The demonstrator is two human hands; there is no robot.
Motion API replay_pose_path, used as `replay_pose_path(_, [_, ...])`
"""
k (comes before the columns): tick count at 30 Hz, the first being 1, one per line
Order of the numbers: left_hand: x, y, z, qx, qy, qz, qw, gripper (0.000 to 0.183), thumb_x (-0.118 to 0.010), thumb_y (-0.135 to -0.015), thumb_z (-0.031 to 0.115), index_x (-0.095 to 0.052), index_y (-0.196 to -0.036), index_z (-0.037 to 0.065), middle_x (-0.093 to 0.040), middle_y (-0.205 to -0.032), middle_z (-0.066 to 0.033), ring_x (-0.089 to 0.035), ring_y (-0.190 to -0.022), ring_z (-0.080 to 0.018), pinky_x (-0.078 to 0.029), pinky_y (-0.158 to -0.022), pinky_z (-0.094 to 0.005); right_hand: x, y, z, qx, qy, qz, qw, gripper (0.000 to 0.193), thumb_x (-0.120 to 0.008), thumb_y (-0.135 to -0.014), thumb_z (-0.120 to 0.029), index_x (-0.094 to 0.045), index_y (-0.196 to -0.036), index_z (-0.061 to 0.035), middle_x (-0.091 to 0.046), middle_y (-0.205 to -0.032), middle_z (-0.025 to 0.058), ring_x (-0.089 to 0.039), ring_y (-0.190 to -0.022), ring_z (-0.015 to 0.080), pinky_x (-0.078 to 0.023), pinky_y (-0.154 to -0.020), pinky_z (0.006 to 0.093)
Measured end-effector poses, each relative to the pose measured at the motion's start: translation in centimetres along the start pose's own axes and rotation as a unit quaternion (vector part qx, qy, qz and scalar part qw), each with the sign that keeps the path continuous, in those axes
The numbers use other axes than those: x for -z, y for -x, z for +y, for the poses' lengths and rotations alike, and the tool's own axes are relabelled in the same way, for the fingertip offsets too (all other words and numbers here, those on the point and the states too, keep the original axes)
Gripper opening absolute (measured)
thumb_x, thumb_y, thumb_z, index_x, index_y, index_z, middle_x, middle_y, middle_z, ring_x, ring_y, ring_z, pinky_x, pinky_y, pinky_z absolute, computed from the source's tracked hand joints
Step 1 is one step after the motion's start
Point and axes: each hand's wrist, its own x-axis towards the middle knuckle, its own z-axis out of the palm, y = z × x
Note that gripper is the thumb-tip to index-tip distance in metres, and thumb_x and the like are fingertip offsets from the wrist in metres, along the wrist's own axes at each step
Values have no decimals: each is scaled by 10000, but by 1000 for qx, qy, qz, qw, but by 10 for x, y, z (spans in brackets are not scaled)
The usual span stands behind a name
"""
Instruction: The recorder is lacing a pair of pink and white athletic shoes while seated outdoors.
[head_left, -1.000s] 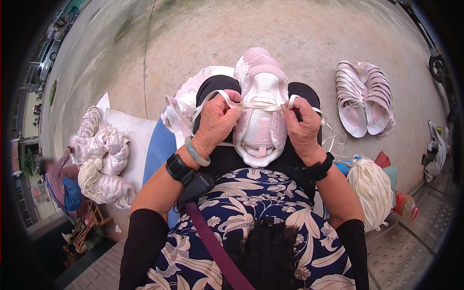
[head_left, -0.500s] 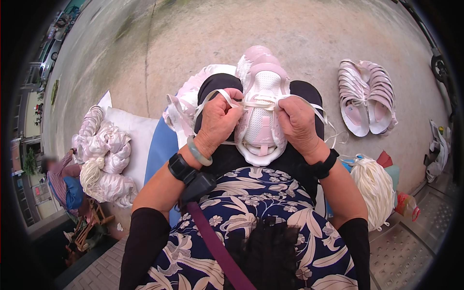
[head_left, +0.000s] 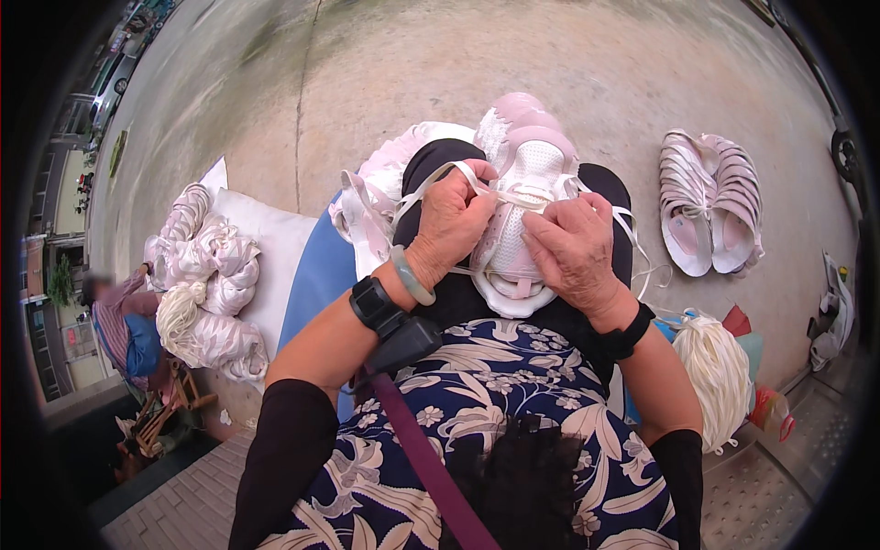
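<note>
A pink and white sneaker (head_left: 510,240) rests on my lap between my knees, its heel toward me. White shoelaces (head_left: 423,191) run through its upper and trail off on both sides. My left hand (head_left: 456,213) pinches a flat lace at the left edge of the tongue. Over the right side of the tongue, my right hand (head_left: 573,240) has its fingers curled in, closed on the lace near the top eyelets. Its fingertips are partly hidden. More pink and white shoe pieces (head_left: 365,206) lie beside my left knee.
To the right, a pair of pink strappy uppers (head_left: 710,202) stands on the concrete floor (head_left: 412,64). A bundle of white laces (head_left: 710,380) hangs by my right elbow. Bundled shoe uppers (head_left: 220,266) lie on a white sheet at left. Another person (head_left: 133,325) sits at far left.
My right hand has moved in over the tongue, closer to my left hand, with its fingers turned inward. The whole view has shifted slightly, and the sneaker still rests on my lap.
</note>
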Motion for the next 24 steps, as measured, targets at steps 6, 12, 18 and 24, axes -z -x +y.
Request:
replay_pose_path(6, [-1, -2, 0, -3, 3, -7, 1000, 200, -562, -846, 47, -563, -1043, 16, -558, -765, 22, -507, -606, -24, -436, -540, -175, -7, -8, -1, -22, 62, -4, 998, 228, -648, -762, -163, -624, -980, -105, -515, -741, 35, -539, -742, 218, -347, -857, 429])
replay_pose_path(12, [-2, -4, 2, -16, -16, -5, 1000, 198, -559, -835, 55, -568, -1030, 18, -566, -750, 20, -519, -617, -30, -432, -543, -183, -9, -9, -2, -37, 51, 1, 998, 233, -652, -761, -155, -623, -984, -93, -533, -762, 45, -545, -755, 226, -351, -857, 432])
replay_pose_path(18, [0, -9, 2, 4, -14, -9, 1000, 210, -556, -823, 49, -569, -1032, 23, -555, -743, 24, -508, -618, -29, -429, -550, -183, -10, -8, -1, -43, 37, 8, 998, 257, -662, -751, -147, -624, -999, -87, -546, -777, 52, -542, -754, 232, -354, -855, 433])
replay_pose_path(24, [-1, -9, 2, 11, -39, -2, 999, 202, -562, -805, 46, -584, -1005, 23, -552, -726, 19, -508, -607, -38, -424, -539, -203, -11, -6, -1, -48, 39, 13, 998, 264, -668, -742, -144, -624, -995, -82, -550, -780, 53, -546, -765, 237, -345, -870, 438])
